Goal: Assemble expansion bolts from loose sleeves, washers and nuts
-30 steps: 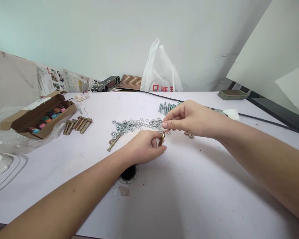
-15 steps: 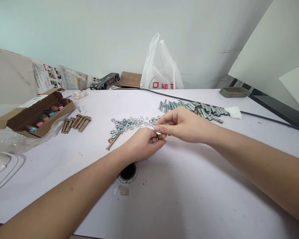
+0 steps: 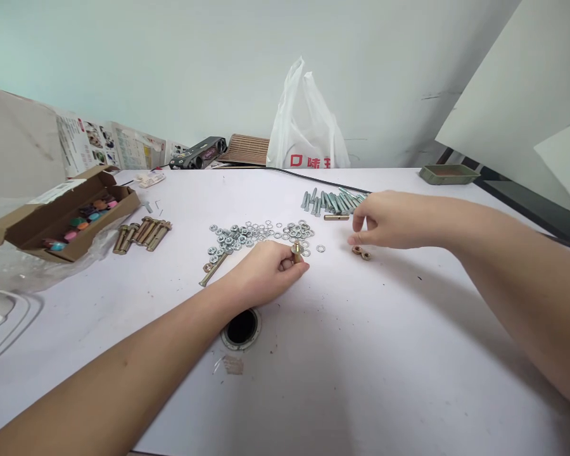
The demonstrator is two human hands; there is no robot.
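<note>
My left hand (image 3: 270, 269) grips a brass-coloured bolt (image 3: 297, 254) upright between thumb and fingers, with a washer around its upper end. My right hand (image 3: 384, 221) is apart from it at the right, fingers curved with a gap to the thumb and nothing seen between them. Just below its fingertips lie two brass-coloured nuts (image 3: 361, 253). A brass-coloured sleeve (image 3: 336, 218) rests left of that hand, in front of silver bolts (image 3: 335, 201). Loose washers (image 3: 299, 229) and silver nuts (image 3: 228, 239) spread behind my left hand. A single long bolt (image 3: 213, 270) lies beside the nuts.
At the left, assembled brass-coloured bolts (image 3: 145, 233) lie near an open cardboard box (image 3: 23, 225) of colourful items. A round hole (image 3: 242, 328) is in the table below my left forearm. A white plastic bag (image 3: 306, 126) stands at the back; a green tray (image 3: 449, 174) sits back right.
My right hand has let go of the piece at my left hand and moved right, over the nuts. The washer on the bolt, the loose nuts and the sleeve are now uncovered.
</note>
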